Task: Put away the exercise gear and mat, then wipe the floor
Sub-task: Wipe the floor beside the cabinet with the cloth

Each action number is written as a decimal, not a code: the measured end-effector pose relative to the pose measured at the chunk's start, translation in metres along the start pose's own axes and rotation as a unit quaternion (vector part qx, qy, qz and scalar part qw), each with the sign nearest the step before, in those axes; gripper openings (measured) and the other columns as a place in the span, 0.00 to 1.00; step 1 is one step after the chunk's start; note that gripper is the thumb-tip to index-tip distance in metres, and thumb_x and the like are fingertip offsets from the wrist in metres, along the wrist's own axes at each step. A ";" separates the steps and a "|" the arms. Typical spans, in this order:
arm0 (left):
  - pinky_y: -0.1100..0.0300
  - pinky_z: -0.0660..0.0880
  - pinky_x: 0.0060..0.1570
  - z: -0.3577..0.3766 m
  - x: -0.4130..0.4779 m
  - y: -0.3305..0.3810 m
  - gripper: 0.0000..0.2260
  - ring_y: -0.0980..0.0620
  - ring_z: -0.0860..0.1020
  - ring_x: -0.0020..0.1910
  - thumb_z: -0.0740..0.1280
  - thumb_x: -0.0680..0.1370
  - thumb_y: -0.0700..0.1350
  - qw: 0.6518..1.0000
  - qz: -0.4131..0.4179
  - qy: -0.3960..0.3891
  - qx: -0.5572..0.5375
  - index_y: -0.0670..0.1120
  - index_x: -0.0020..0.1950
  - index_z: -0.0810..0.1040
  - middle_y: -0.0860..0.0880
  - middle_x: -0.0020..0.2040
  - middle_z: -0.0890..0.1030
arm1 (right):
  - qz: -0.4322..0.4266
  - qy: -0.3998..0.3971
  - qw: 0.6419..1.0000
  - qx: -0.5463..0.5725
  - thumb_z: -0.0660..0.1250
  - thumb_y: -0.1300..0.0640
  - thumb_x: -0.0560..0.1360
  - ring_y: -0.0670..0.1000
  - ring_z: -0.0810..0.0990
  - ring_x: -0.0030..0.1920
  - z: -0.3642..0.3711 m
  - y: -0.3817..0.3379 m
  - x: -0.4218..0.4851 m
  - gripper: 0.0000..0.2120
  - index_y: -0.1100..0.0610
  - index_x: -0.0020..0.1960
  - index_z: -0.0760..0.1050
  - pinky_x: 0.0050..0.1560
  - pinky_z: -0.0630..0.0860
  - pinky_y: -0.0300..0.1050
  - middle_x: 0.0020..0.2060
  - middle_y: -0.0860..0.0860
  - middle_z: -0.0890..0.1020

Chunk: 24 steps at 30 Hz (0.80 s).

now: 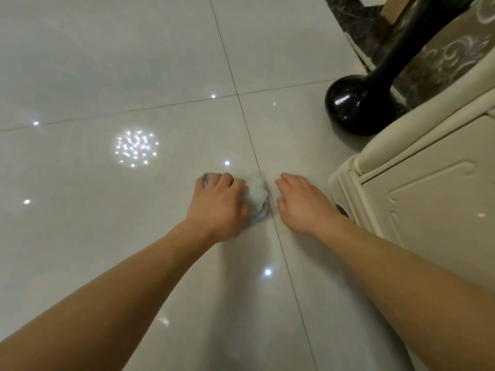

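Pressing crumpled white-grey cloth (256,195) onto glossy pale tile floor (134,76): left hand (218,207), fingers curled over it; right hand (302,204) just beside, right of cloth, fingers loosely straight, empty.

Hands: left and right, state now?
Left hand: grips the cloth on the floor.
Right hand: open, holds nothing, beside the cloth.

The left hand (219,207) grips a bunched cloth (255,195) on the tiled floor (134,76); the right hand (302,202) rests flat beside it.
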<state>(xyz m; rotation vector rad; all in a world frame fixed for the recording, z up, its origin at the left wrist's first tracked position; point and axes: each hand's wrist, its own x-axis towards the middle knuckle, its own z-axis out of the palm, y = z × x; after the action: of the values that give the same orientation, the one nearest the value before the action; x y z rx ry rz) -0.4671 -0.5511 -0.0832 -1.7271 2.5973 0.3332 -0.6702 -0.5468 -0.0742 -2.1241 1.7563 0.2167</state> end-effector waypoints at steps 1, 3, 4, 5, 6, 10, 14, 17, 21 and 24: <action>0.45 0.63 0.66 0.005 0.000 0.000 0.27 0.41 0.71 0.63 0.47 0.77 0.58 1.000 0.013 -0.013 -0.009 0.48 0.67 0.73 0.45 0.63 0.76 | -0.010 -0.003 1.000 -0.004 0.56 0.54 0.80 0.57 0.62 0.72 0.003 0.001 0.001 0.22 0.58 0.73 0.64 0.70 0.61 0.50 0.74 0.56 0.63; 0.43 0.51 0.75 0.017 0.001 -0.001 0.29 0.44 0.61 0.75 0.42 0.80 0.59 0.998 0.014 -0.048 -0.030 0.51 0.77 0.62 0.46 0.76 0.64 | -0.019 -0.015 1.000 -0.003 0.56 0.55 0.80 0.56 0.57 0.75 0.009 0.005 0.004 0.24 0.57 0.75 0.59 0.72 0.57 0.48 0.76 0.54 0.59; 0.43 0.44 0.76 0.025 0.003 -0.001 0.29 0.45 0.54 0.79 0.41 0.80 0.59 0.997 0.007 -0.062 -0.037 0.52 0.80 0.55 0.48 0.80 0.57 | -0.020 -0.020 1.000 0.001 0.57 0.57 0.80 0.56 0.56 0.76 0.011 0.008 0.005 0.25 0.57 0.76 0.58 0.73 0.55 0.47 0.77 0.54 0.58; 0.43 0.39 0.75 0.032 0.005 0.000 0.29 0.47 0.48 0.80 0.40 0.80 0.60 0.997 0.000 -0.070 -0.042 0.54 0.81 0.49 0.50 0.81 0.51 | -0.020 -0.023 1.000 0.008 0.57 0.58 0.79 0.55 0.55 0.76 0.013 0.011 0.006 0.27 0.56 0.77 0.58 0.74 0.54 0.47 0.77 0.53 0.57; 0.43 0.35 0.74 0.038 0.006 0.001 0.29 0.47 0.43 0.80 0.40 0.80 0.61 0.996 -0.005 -0.072 -0.044 0.55 0.81 0.46 0.51 0.82 0.47 | -0.020 -0.023 0.999 0.015 0.58 0.59 0.78 0.55 0.54 0.76 0.014 0.014 0.008 0.28 0.56 0.77 0.57 0.74 0.54 0.47 0.77 0.52 0.57; 0.43 0.28 0.71 0.049 0.012 0.007 0.30 0.48 0.37 0.79 0.41 0.80 0.64 0.997 -0.015 -0.062 -0.041 0.58 0.81 0.42 0.52 0.81 0.42 | -0.030 -0.012 0.999 0.027 0.59 0.63 0.74 0.53 0.55 0.76 0.017 0.023 0.013 0.31 0.54 0.76 0.60 0.74 0.58 0.48 0.77 0.50 0.59; 0.43 0.28 0.72 0.048 0.013 0.004 0.28 0.50 0.36 0.79 0.44 0.82 0.63 0.996 -0.024 -0.065 -0.061 0.58 0.81 0.43 0.53 0.81 0.41 | -0.037 0.008 0.999 0.031 0.60 0.63 0.73 0.52 0.57 0.75 0.023 0.028 0.015 0.32 0.53 0.76 0.61 0.73 0.59 0.46 0.76 0.48 0.60; 0.43 0.32 0.74 0.046 0.015 0.004 0.26 0.52 0.37 0.79 0.43 0.83 0.61 0.995 -0.032 -0.061 -0.075 0.59 0.81 0.43 0.54 0.81 0.43 | -0.036 0.022 0.998 0.036 0.60 0.64 0.74 0.52 0.57 0.75 0.027 0.030 0.014 0.31 0.52 0.76 0.61 0.73 0.57 0.45 0.76 0.47 0.60; 0.44 0.32 0.74 0.040 0.018 0.005 0.24 0.52 0.43 0.80 0.43 0.84 0.58 0.988 -0.058 -0.070 -0.127 0.59 0.80 0.48 0.53 0.81 0.49 | -0.041 0.027 0.998 0.037 0.59 0.63 0.75 0.52 0.57 0.75 0.028 0.033 0.015 0.30 0.52 0.76 0.61 0.73 0.58 0.45 0.76 0.47 0.60; 0.45 0.44 0.74 0.029 0.022 0.005 0.20 0.50 0.59 0.74 0.51 0.84 0.54 0.986 -0.075 -0.020 -0.145 0.57 0.77 0.63 0.52 0.73 0.67 | -0.040 0.024 0.998 0.037 0.59 0.63 0.75 0.52 0.57 0.75 0.028 0.033 0.016 0.30 0.51 0.76 0.61 0.72 0.61 0.47 0.76 0.46 0.60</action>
<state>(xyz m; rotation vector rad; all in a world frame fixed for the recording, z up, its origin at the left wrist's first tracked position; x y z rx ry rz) -0.4838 -0.5642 -0.1135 -1.9616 2.4724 0.7664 -0.6960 -0.5556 -0.1115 -2.1588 1.6738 0.0798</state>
